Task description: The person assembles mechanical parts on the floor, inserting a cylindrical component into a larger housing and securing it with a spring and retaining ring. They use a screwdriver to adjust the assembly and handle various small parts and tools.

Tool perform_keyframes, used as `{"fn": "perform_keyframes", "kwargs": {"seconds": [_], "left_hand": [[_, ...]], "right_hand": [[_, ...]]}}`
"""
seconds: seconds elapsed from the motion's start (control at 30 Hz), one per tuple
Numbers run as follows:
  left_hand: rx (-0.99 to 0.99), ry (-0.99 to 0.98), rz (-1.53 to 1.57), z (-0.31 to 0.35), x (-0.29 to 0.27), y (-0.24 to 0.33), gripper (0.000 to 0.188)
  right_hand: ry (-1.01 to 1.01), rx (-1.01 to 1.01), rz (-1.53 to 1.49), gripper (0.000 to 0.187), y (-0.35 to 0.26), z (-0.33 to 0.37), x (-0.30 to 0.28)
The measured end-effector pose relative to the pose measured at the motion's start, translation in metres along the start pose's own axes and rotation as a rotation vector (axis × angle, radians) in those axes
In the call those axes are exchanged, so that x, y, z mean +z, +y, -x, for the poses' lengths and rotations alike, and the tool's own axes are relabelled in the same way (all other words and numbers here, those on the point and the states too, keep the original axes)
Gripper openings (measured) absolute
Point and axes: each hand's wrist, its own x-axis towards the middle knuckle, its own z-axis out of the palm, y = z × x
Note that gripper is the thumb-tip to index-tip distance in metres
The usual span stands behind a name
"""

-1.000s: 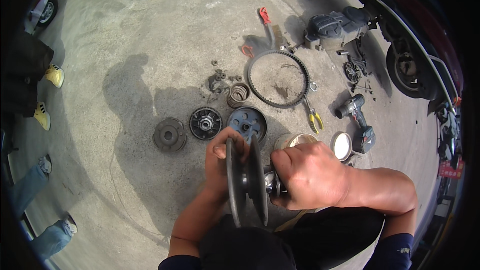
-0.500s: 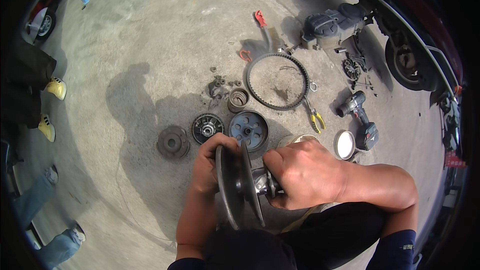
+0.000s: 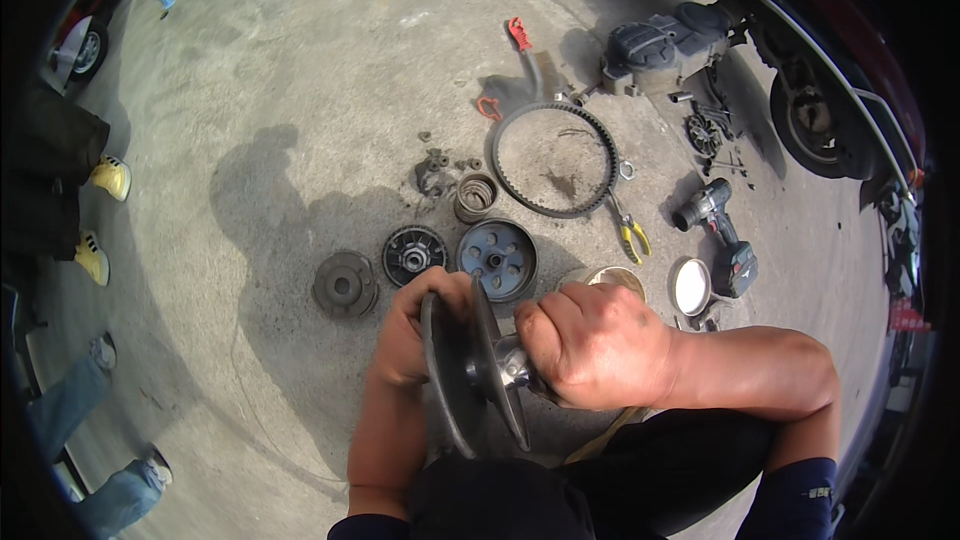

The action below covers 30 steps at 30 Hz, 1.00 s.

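Above my knees I hold a scooter's driven pulley point(image 3: 499, 380), two dark metal discs with a gap between them and a shiny hub on the right. My left hand point(image 3: 405, 328) is closed on the rim of the left disc, its fingertips partly hidden behind the metal. On the other side my right hand point(image 3: 603, 345) is clenched round the hub end, which it mostly covers. Just beyond stand a blue-lined clutch bell point(image 3: 481, 271), a dark finned round part point(image 3: 415, 255) and a grey clutch-like disc point(image 3: 344, 286).
Farther out lie a coil spring point(image 3: 476, 198), a toothed drive belt point(image 3: 497, 162), yellow-handled pliers point(image 3: 632, 243), a cordless impact wrench point(image 3: 718, 230) and a white-filled lid point(image 3: 690, 287). A scooter point(image 3: 815, 130) borders the right; a bystander's yellow shoes point(image 3: 110, 178) are at left.
The pulley has shifted slightly left, and its discs stand farther apart. My right hand has moved a little left with the hub; both hands keep their hold.
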Motion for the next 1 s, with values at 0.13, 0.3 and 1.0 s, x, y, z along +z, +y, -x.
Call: {"fn": "perform_keyframes", "kwargs": {"seconds": [0.13, 0.3, 1.0], "left_hand": [[-0.027, 0.030, 0.009, 0.003, -0.001, 0.007, 0.041], [-0.061, -0.076, 0.003, 0.001, -0.013, 0.014, 0.050], [-0.083, -0.062, 0.010, 0.007, -0.016, 0.011, 0.055]], "right_hand": [[-0.007, -0.017, -0.051, 0.027, 0.004, -0.007, -0.004], [-0.089, 0.012, -0.137, 0.018, 0.005, -0.013, -0.008], [-0.864, 0.388, -0.746, 0.046, 0.029, -0.046, -0.031]]}}
